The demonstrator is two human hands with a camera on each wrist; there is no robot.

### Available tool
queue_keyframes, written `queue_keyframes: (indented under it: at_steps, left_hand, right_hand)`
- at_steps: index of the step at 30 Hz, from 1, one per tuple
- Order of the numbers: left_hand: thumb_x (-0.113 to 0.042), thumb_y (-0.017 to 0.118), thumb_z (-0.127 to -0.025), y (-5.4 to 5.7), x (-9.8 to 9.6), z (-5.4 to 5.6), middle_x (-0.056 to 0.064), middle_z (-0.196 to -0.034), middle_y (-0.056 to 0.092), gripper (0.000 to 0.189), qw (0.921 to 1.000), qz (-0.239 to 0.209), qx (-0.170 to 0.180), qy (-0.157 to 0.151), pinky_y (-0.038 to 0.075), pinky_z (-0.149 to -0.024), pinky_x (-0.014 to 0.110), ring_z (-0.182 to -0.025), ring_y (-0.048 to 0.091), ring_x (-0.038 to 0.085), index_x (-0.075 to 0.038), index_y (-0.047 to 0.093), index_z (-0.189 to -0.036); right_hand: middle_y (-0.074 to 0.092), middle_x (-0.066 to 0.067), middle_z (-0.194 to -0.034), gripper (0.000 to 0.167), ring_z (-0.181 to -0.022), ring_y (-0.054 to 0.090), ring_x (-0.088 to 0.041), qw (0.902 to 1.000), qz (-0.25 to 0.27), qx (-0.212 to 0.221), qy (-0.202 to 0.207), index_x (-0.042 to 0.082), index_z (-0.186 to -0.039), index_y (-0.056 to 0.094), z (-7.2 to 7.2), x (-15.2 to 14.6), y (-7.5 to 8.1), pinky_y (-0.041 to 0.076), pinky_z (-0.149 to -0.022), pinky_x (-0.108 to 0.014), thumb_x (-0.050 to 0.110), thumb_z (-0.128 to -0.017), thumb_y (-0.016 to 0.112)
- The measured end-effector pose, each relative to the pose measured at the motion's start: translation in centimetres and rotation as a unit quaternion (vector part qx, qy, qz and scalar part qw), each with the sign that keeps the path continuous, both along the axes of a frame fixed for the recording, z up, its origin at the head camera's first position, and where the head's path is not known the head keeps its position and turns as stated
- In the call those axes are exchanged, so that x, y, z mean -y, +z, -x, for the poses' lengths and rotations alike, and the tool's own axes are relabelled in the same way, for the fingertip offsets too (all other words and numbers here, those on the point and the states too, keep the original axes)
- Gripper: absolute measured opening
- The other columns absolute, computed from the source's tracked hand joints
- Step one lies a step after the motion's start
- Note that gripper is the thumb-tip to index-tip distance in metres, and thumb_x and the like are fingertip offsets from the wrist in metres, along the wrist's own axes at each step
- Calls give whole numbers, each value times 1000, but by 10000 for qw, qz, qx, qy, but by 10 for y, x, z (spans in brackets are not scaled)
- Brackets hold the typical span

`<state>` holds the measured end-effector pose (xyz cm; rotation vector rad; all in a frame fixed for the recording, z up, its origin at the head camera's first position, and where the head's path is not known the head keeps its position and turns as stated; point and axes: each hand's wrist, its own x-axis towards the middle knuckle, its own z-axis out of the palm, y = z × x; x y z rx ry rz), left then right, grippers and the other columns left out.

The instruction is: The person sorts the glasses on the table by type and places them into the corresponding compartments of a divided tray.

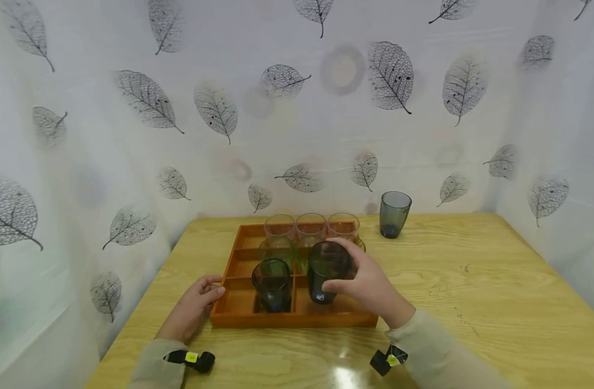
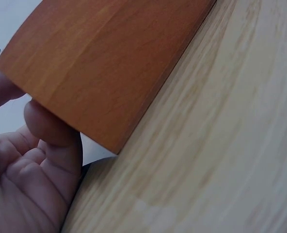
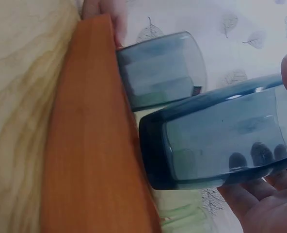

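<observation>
My right hand point(image 1: 370, 283) grips a dark blue-grey drinking glass point(image 1: 321, 278), thumb on one side and fingers on the other. The glass is over the front row of a brown wooden divided tray point(image 1: 297, 321); whether its base touches the tray cannot be told. In the right wrist view, the held glass point(image 3: 216, 136) stands beside another dark glass point(image 3: 158, 73), which sits in the tray's front row. My left hand point(image 1: 195, 305) touches the tray's left side with its fingertips; in the left wrist view, the fingers point(image 2: 51, 124) lie against the tray's outer wall point(image 2: 90, 82).
Several clear pinkish glasses point(image 1: 279, 227) line the tray's back row. Greenish and yellowish glasses point(image 1: 276, 253) stand in the middle row, partly hidden. One blue-grey glass point(image 1: 394, 213) stands on the wooden table point(image 1: 472, 286), right of the tray. A leaf-patterned curtain point(image 1: 297, 124) hangs behind.
</observation>
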<state>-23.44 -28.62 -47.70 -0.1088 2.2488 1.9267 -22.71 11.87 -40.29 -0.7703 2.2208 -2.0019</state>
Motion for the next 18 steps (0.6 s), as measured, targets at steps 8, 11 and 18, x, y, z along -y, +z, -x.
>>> queue_keyframes:
  at_steps: [8,11,18]
  left_hand:
    - [-14,59,-103,1,-1,-1,6,-101,57,46,10000,-8,3,-17,42,-66,24,-78,48,13,5,41,-140]
    - [-14,59,-103,2,-1,-1,6,-101,57,45,10000,-19,25,21,42,-66,24,-78,48,13,4,42,-140]
    - [-15,59,-104,-1,0,0,4,-98,58,44,10000,50,-5,45,41,-64,25,-73,46,13,4,42,-140]
  right_hand:
    - [55,-4,-139,80,-116,62,-25,9993,-282,171,-164,24,-146,48,-1,11,-12,53,-91,-37,28,-78,90]
    - [57,0,-138,82,-110,64,-21,9949,-867,221,-474,28,-147,48,-2,13,-14,52,-90,-40,32,-77,90]
    - [52,3,-145,88,-116,59,-23,9750,-1965,110,-1033,37,-147,49,-5,17,-18,48,-92,-51,49,-70,91]
